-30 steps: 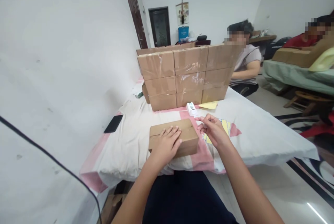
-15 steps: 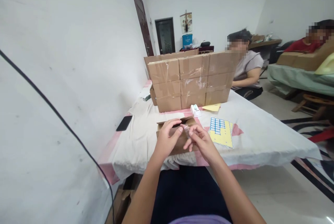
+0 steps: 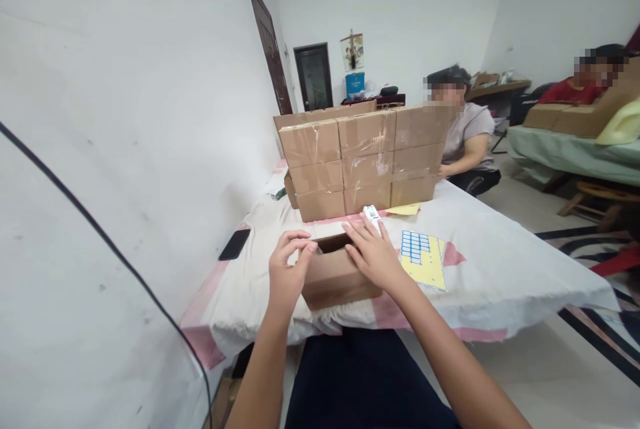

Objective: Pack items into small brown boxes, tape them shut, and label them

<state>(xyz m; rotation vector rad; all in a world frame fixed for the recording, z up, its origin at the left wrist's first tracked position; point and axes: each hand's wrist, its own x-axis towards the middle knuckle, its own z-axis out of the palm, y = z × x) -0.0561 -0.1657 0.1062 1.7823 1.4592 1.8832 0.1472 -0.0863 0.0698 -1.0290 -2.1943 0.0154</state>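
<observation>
A small brown cardboard box point(image 3: 343, 279) stands at the table's near edge, its top partly open with a dark gap inside. At its upper left corner my left hand point(image 3: 291, 265) is closed, thumb and fingertips together; what lies between them is too small to make out. My right hand point(image 3: 374, 252) rests with fingers stretched over the box's right top edge, holding nothing. Just behind the right fingers lies a white device point(image 3: 371, 213) with a small screen, partly covered. Yellow sheets with blue stickers point(image 3: 423, 259) lie to the right of the box.
Behind stands a wall of taped cardboard boxes point(image 3: 365, 162). A black phone point(image 3: 235, 244) lies at the left table edge. A co-worker in a grey top point(image 3: 473, 139) sits beyond the box wall; another person in red point(image 3: 573, 92) is at the green-covered table point(image 3: 545, 149).
My hands have moved apart: the left to the box's left corner, the right flat onto its top. A clear scrap seen between them earlier no longer shows plainly. The view has shifted slightly.
</observation>
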